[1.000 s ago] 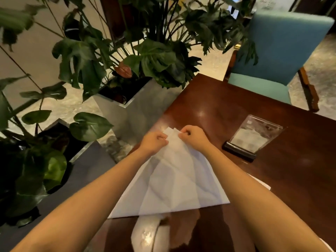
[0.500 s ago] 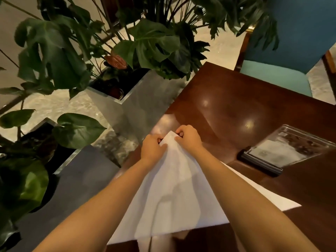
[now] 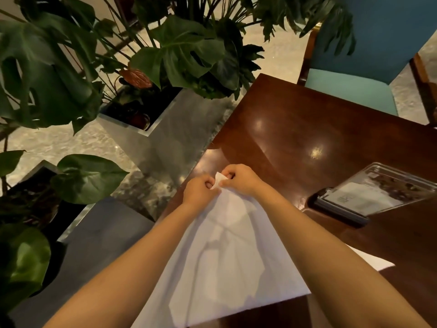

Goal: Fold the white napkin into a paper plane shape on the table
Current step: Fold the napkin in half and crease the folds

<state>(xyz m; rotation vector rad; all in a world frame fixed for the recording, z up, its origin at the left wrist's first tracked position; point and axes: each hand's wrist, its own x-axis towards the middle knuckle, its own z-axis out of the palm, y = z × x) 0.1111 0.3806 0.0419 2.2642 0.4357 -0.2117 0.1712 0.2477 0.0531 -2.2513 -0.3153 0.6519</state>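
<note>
Both hands, left hand [image 3: 201, 191] and right hand [image 3: 238, 179], pinched the far tip of the limp white cloth napkin [image 3: 227, 252] spread on the glossy dark wooden table [image 3: 295, 129], which looked soft and floppy, best held by corners.

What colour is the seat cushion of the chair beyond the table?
Light teal seat cushion, under a darker blue-teal backrest; the head view, the only one, shows it.

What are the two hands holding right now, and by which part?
Both the left hand and the right hand pinch the white napkin at its far pointed tip, which sticks up between their fingers.
</note>
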